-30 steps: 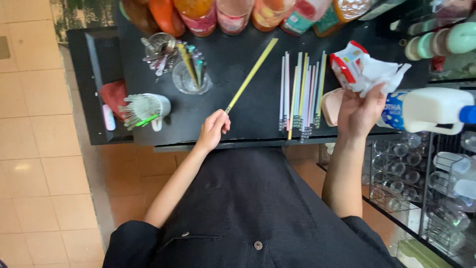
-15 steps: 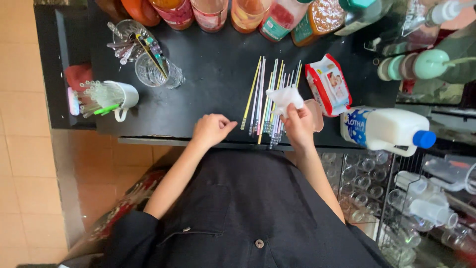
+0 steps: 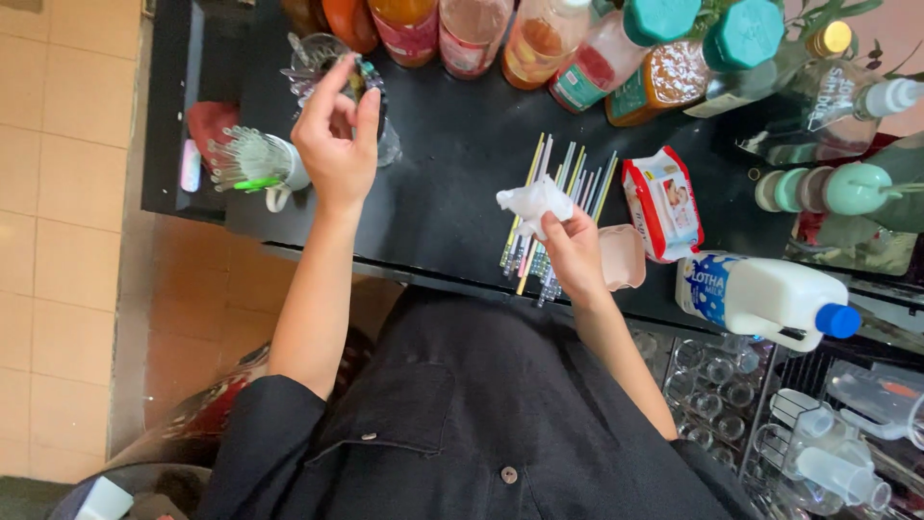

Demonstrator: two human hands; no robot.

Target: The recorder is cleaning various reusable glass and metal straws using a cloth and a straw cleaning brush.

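A crumpled white wipe (image 3: 532, 202) is pinched in the right hand (image 3: 576, 252), directly above a row of coloured straws (image 3: 553, 217) laid out on the black counter (image 3: 452, 169); wiping seems under way. The left hand (image 3: 337, 135), fingers loosely spread and empty, is held over a glass jar (image 3: 332, 67) of straws.

A flat red-and-white wipes packet (image 3: 662, 204) lies on the black table (image 3: 452, 164), and everything here is placed from it. Just below and to its right, a white plastic jug (image 3: 760, 297) lies on its side with a blue-and-white label and a blue cap. Above it, along the table's far edge, stand bottles (image 3: 577, 58) bearing red, white and green labels, though their details are perhaps too small to tell.
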